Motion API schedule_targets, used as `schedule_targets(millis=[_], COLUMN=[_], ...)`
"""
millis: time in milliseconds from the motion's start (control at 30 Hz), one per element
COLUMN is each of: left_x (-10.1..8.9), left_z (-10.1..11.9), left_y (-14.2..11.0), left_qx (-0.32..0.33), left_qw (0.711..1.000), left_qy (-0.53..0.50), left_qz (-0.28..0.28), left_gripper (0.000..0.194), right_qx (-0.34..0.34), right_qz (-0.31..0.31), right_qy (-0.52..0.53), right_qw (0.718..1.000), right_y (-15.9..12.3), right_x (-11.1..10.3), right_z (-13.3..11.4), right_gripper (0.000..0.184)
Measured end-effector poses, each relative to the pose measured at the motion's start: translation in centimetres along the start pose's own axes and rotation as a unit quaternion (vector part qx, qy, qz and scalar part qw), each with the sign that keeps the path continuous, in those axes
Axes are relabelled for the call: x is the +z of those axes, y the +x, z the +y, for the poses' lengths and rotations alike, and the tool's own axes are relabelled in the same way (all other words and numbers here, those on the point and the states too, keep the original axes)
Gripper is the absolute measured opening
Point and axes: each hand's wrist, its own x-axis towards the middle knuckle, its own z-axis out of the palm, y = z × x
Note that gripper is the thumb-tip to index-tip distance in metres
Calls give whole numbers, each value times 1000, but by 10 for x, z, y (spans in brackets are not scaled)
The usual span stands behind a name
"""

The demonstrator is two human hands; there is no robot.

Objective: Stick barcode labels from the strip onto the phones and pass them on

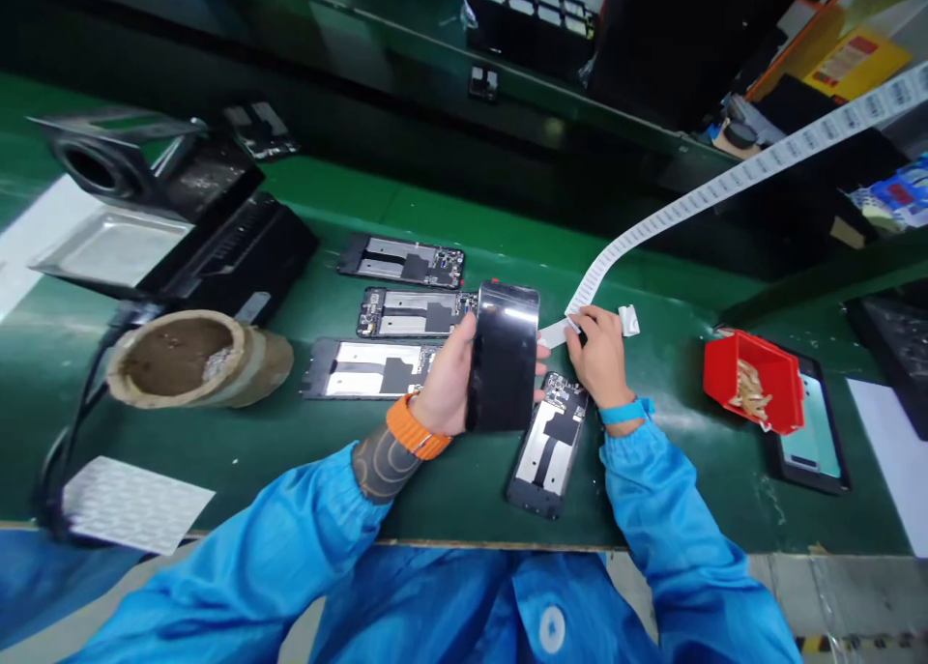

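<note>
My left hand (pixel 448 379) is closed around a phone (pixel 504 360), its black glossy screen turned up toward me. To the right, my right hand (pixel 600 355) pinches the lower end of a long strip of barcode labels (pixel 674 217) that slants up to the right edge. A small curled white piece of paper (pixel 629 320) lies beside that hand. Below my hands rests an opened phone (pixel 549 447) with bare metal and circuitry showing. Left of my left hand lie several more opened phones (pixel 402 260) in a stack of rows, the nearest partly hidden by my hand.
A cardboard tube container (pixel 253 369) and a black device with a metal tray (pixel 116 248) stand at left. A patterned white sheet (pixel 134 505) lies near the front edge. At right, a red bin (pixel 787 393) with small tan pieces sits over a black tray (pixel 833 442). A shelf runs behind.
</note>
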Motion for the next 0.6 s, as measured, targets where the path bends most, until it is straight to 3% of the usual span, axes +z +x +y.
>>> schedule_targets(millis=[300,600], left_x=[1,2], left_z=[3,2], left_y=[-2,-2], left_qx=[-7,-13], left_qw=[1000,998], left_qy=[-13,-17], left_qz=[4,54], left_gripper=[76,74], right_qx=[40,3], right_qz=[-19,-57], right_qy=[38,22], right_qw=[998,998], right_y=[1,0], right_x=[-7,-8], right_z=[-3,-10], right_gripper=[12,14])
